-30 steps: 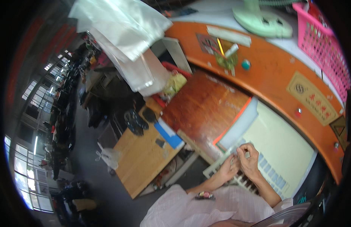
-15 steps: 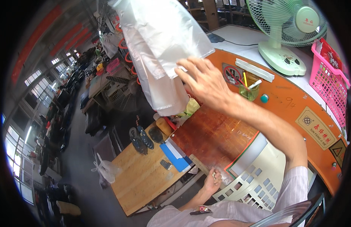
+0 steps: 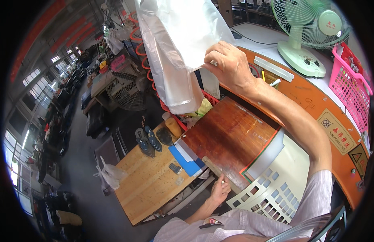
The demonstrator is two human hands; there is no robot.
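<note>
Shiny clear plastic bags (image 3: pixel 171 60) hang in front of me at the top of the view. My right hand (image 3: pixel 233 66) is raised beside them, thumb and fingers pinching the lower right edge of one bag. Below and nearer my body, my left hand (image 3: pixel 220 190) is closed at the near edge of a reddish-brown wooden board (image 3: pixel 231 133). A small whitish bit shows at its fingertips, too small to name. Right of that hand stands a cream plastic basket (image 3: pixel 294 177) with square holes.
An orange machine panel (image 3: pixel 312 101) curves along the right. On the white top behind it are a green fan (image 3: pixel 302 58) and a pink basket (image 3: pixel 350 86). A light wooden table (image 3: pixel 150 183) at left carries a blue folder (image 3: pixel 185 161) and slippers (image 3: pixel 148 141).
My right hand has moved up and slightly right, closing from loosely spread fingers to a pinch on the bag's edge. My left hand has shifted slightly left.
</note>
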